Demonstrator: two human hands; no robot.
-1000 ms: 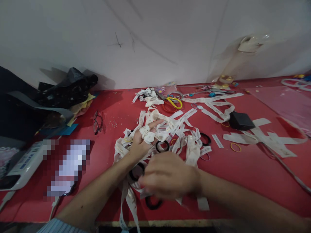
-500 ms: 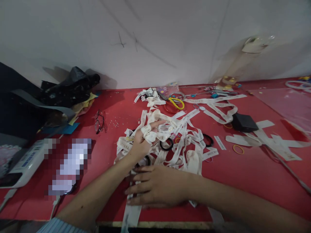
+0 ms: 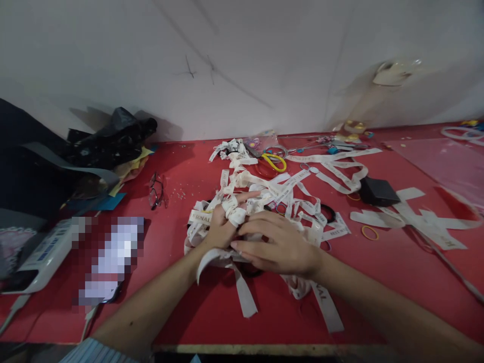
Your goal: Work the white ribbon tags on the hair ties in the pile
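My left hand (image 3: 221,227) is over the heap of printed white ribbon (image 3: 280,191), a band of ribbon wound about its fingers. Its index finger points out to the right, while the others are folded and partly hidden by the ribbon. My right hand (image 3: 278,244) rests palm down on the near part of the heap, fingers slightly bent and apart, their tips close to my left hand. The thumb is out of sight. Loose ribbon ends (image 3: 247,297) stick out below both hands. A black hair tie (image 3: 328,213) lies at the heap's right side.
Yellow-handled scissors (image 3: 275,162) lie behind the heap. Eyeglasses (image 3: 154,191) and a blurred phone (image 3: 113,257) are to the left. On the right are a black block (image 3: 378,190), a yellow elastic band (image 3: 369,232) and a cable (image 3: 446,264).
My right hand has moved up and to the right, away from the table's front edge, and the near ribbon has shifted with it. My left hand has barely moved.
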